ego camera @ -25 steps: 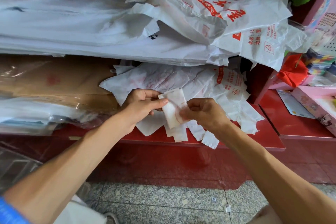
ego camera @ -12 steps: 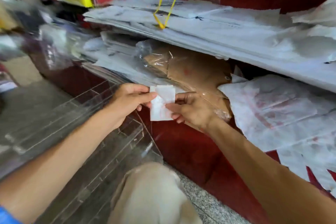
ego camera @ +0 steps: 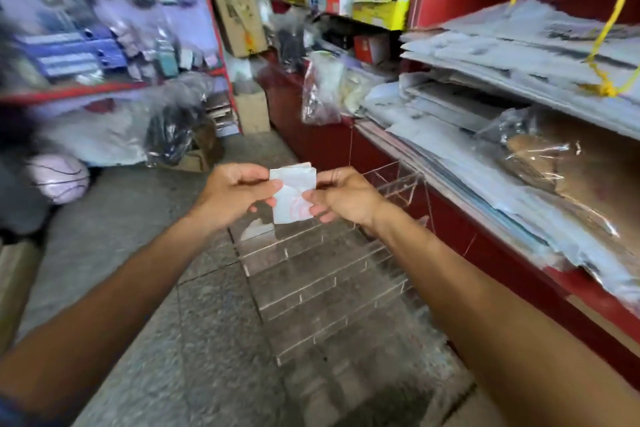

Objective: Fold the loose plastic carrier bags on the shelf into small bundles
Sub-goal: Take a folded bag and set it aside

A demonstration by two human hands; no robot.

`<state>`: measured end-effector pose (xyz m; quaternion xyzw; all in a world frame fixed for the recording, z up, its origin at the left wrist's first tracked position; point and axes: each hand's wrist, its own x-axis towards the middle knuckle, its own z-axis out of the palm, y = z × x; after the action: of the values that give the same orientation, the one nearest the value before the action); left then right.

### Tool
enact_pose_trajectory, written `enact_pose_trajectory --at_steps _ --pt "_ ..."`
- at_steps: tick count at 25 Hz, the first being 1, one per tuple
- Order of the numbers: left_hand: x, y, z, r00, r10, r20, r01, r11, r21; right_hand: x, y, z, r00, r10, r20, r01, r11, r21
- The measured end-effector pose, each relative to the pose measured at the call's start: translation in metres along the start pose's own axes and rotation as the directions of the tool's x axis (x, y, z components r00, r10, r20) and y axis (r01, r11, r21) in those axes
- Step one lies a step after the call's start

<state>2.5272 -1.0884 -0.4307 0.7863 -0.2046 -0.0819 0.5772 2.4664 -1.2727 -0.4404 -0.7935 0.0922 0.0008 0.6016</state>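
A small folded white plastic bag bundle with a faint red print is held in the air between both hands. My left hand pinches its left edge with thumb and fingers. My right hand pinches its right edge. The bundle hangs above a clear acrylic compartment rack standing on the floor. The red shelf runs along the right, stacked with flat white sheets and bags. The loose carrier bags from earlier are out of view.
A clear-wrapped brown packet lies on the shelf at right. Yellow cords hang above it. A pale ball sits on the grey floor at left. Cardboard boxes and bagged goods crowd the back.
The view has swung left, away from the pile of loose bags toward the aisle and the acrylic rack. Both hands have kept their pinch on the folded bundle and carried it along.
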Motion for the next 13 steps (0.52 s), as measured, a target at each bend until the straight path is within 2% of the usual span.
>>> enact_pose_trajectory --at_steps 6,11,13 --pt "-0.008 -0.042 -0.053 0.988 -0.036 -0.151 0.029 0.998 -0.046 0.050 0.006 0.091 0.995 -0.094 -0.016 0.094 0.996 -0.005" --pt "-0.010 -0.070 -0.056 0.979 -0.106 -0.175 0.099 0.994 -0.044 0.058 0.017 0.101 0.997 -0.080 0.018 0.082 0.983 -0.163" --pt "-0.008 -0.078 -0.052 0.974 -0.101 -0.205 0.094 0.995 -0.045 0.056 0.020 0.102 0.994 -0.094 -0.050 0.083 0.977 -0.198"
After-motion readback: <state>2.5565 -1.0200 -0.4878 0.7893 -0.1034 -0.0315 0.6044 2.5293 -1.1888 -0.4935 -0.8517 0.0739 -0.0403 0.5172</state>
